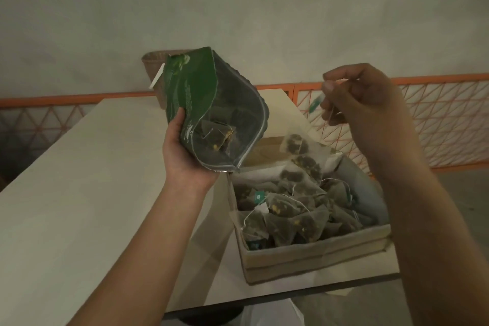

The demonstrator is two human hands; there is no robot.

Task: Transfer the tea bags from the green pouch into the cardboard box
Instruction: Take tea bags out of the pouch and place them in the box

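- Pale tabletop fills the near view, its front edge dark, and both forearms reach out over it.
- Nearest of the task's things is the cardboard box, which sits at the table's right front corner, open on top and already heaped with tea bags, their strings and tags tangled across the pile.
- Left hand grips the green pouch from below and behind, thumb curled round its near face; the pouch is held up and tilted so its open zip mouth faces the person and hangs just above the box's far-left corner, with at least one bag visible inside.
- Right hand is raised above and beyond the box, fingers curled, thumb and forefinger pinching a thin string; its green tag dangles at the fingers.
- That string runs down and to the left to a hanging tea bag, poised over the box's far edge, so the bag lies straight below the fingers and a plain lowering looks enough to drop it in.
- Beyond the table stand a woven basket, an orange lattice railing and a plain wall.
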